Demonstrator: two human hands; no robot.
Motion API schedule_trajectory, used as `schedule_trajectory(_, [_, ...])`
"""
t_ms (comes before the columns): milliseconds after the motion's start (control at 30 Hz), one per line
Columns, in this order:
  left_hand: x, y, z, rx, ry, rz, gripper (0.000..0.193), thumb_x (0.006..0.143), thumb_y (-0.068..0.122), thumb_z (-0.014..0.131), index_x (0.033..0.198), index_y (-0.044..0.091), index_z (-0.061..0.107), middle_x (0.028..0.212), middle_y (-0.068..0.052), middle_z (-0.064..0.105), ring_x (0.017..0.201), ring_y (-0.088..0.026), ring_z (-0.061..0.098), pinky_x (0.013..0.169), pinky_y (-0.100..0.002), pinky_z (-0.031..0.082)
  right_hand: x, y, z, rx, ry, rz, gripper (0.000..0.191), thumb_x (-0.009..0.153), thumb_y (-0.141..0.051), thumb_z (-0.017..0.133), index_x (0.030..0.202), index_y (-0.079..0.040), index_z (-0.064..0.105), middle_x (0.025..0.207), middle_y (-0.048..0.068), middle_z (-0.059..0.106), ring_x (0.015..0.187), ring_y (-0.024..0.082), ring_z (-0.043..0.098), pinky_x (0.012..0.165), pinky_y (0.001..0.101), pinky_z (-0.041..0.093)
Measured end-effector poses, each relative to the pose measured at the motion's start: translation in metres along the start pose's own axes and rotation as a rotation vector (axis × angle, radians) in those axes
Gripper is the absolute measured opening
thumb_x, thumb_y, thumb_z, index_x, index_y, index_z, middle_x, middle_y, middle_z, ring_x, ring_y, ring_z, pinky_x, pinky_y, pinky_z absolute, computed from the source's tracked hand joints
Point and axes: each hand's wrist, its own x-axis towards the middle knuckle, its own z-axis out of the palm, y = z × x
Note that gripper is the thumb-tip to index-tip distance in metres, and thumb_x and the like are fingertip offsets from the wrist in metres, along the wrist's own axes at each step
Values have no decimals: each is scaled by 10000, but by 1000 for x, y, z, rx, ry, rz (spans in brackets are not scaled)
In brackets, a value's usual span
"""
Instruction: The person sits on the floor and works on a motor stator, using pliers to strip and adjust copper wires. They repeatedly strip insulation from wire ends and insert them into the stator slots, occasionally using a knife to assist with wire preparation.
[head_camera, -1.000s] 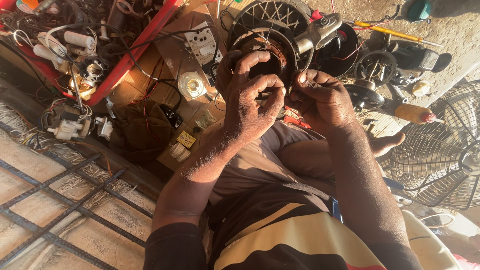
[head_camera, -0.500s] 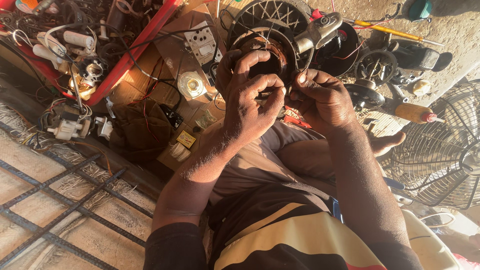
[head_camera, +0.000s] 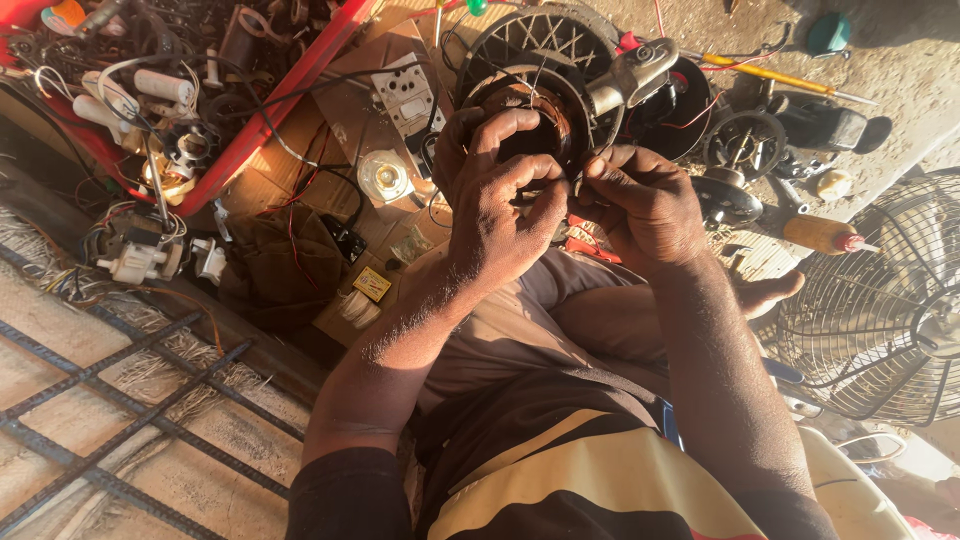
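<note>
Both hands meet at the stator (head_camera: 530, 110), held above the lap: left hand (head_camera: 500, 200) grasps its rim, right hand (head_camera: 640, 205) pinches, perhaps, a wire. Red tray (head_camera: 290, 105) at 10 o'clock, fan guard (head_camera: 880, 300) at 3, bottle (head_camera: 825, 235) between.

One head-worn camera looks steeply down, close over the lap, perhaps slightly tilted.
</note>
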Motion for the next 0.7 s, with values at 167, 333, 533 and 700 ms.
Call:
schedule_trajectory(167, [0,-1,1,-14,12,12,144,802,120,850,890,124,735,1372,-59,570,1362,-311,479,1203,-504,273,-2,0,3,-54,10,-29,22,1005,2,681,1024,-7,685,960,84,699,879,179,702,851,375,626])
schedule_trajectory(333, [0,-3,1,-18,27,24,158,801,126,855,899,108,732,1373,-69,571,1358,-316,477,1196,-509,287,-5,4,8,-94,74,-39,24,984,-13,701,998,-8,682,968,92,717,876,176,720,859,375,650])
schedule_trajectory(533, [0,-1,-2,-12,37,20,181,780,112,861,906,110,731,1361,-65,578,1340,-328,480,1173,-498,316,-7,10,11,-57,74,-100,41,986,4,715,991,18,677,980,108,723,903,197,741,870,358,653])
schedule_trajectory(700, [0,-3,-11,-121,-29,6,294,753,24,804,1014,120,707,1366,-71,563,1340,-311,508,1159,-459,383,-8,11,11,-55,127,-79,48,964,-22,716,991,4,686,968,100,729,869,190,739,809,341,649])
